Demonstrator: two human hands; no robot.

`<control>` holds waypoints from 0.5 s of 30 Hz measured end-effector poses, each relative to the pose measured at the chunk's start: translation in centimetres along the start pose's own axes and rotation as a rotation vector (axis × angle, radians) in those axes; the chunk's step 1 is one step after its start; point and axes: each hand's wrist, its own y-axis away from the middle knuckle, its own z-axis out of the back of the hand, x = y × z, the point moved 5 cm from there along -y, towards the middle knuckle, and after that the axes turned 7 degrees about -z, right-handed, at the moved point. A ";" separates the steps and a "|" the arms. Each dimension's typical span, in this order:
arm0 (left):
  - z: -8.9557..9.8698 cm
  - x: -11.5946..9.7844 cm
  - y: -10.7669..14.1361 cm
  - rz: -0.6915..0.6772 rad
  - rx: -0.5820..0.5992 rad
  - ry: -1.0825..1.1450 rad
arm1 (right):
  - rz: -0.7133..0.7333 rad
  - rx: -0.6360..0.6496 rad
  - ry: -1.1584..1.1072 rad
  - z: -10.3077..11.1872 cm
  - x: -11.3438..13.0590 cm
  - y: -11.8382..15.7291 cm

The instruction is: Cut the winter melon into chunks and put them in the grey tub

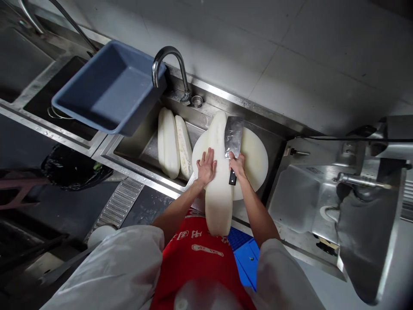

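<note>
A long, pale, peeled winter melon [219, 198] lies lengthwise across a round white cutting board [254, 159], its near end jutting past the board toward my apron. My left hand [207, 167] rests on the melon's left side with the fingers spread. In my right hand [237, 165] is the black handle of a cleaver [234, 133]. Its broad blade lies along the melon's right edge, partly over the board; whether it touches the flesh I cannot tell. Left of the board, melon pieces [168, 144] sit in the sink, one [183, 146] showing its seedy inside.
A blue plastic tub [109, 86] spans the sinks at the left. The curved faucet [171, 49] rises behind the sink, beside a small drain strainer [196, 101]. To the right stands a steel machine [300, 198]. A black-bagged bin [74, 168] is on the floor at left.
</note>
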 end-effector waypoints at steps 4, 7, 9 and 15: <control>0.3 -0.3 0.1 0.003 -0.001 -0.008 | 0.058 -0.003 -0.001 -0.6 2.4 -2.0; 0.3 -0.4 0.1 0.001 -0.010 -0.001 | 0.083 0.006 0.003 -1.1 4.4 -3.5; 0.3 -0.3 0.0 0.008 -0.005 0.005 | 0.094 0.009 0.009 -1.2 5.3 -4.0; 0.1 -0.1 0.0 0.018 -0.007 0.033 | 0.096 0.062 0.069 0.2 4.4 -2.3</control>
